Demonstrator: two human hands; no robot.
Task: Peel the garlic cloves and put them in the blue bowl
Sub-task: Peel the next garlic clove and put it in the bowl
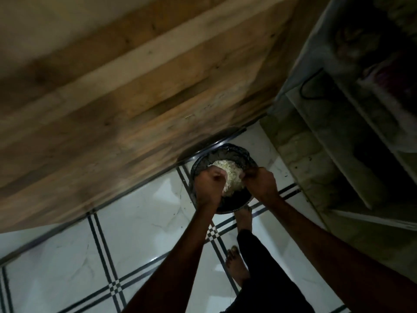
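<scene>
A round dark container (225,152) lined with a black bag stands on the floor by the wooden surface. A heap of pale garlic skins (230,177) lies in it. My left hand (208,186) hovers over its left side with fingers curled, touching the heap. My right hand (261,182) is over its right side, fingertips curled at the heap's edge. The picture is dim and blurred, so I cannot tell whether either hand holds anything. No blue bowl or whole clove is in view.
A wooden tabletop (135,98) fills the upper left. White floor tiles (146,222) with black lines lie below. My bare feet (237,265) stand beside the container. A dark shelf unit (352,132) rises at the right.
</scene>
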